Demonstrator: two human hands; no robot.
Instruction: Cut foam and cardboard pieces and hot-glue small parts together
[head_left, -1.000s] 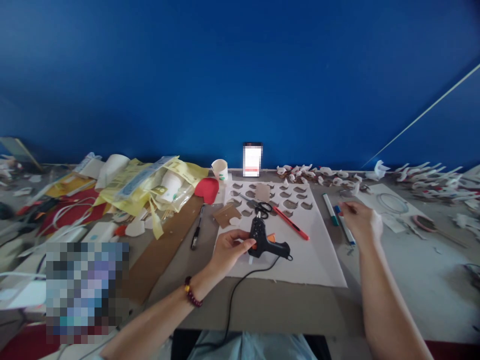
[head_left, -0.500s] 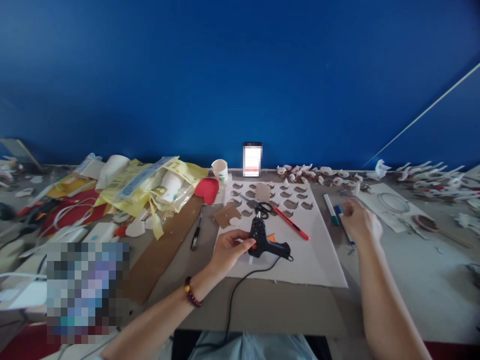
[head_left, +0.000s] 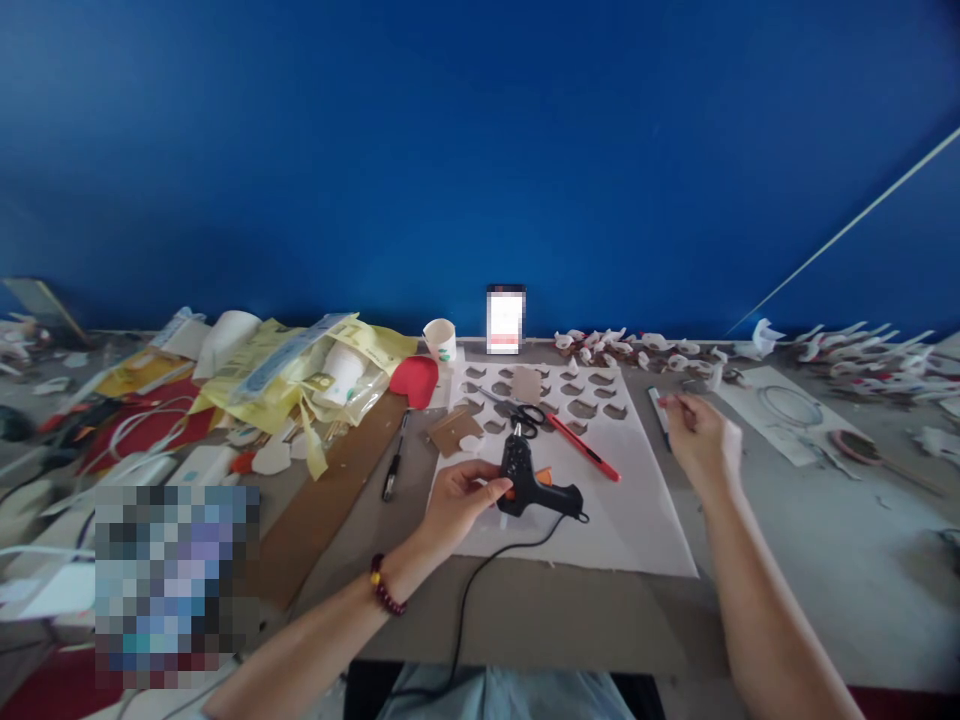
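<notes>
My left hand grips the handle of a black hot glue gun, which rests on a white board with bird-shaped holes cut out of it. The gun's black cord runs down toward me. My right hand hovers at the board's right edge with curled fingers, over two markers. A teal-tipped marker shows just left of its fingertips, and the other is hidden under the hand. Whether the fingers hold anything is hidden.
On the board lie black scissors, a red utility knife and a cardboard scrap. A paper cup and phone stand at the back. Yellow bags clutter the left; white cut-outs line the back right.
My right hand has slid left and slightly away along the markers, covering the blue one. My left hand and the glue gun have stayed put.
</notes>
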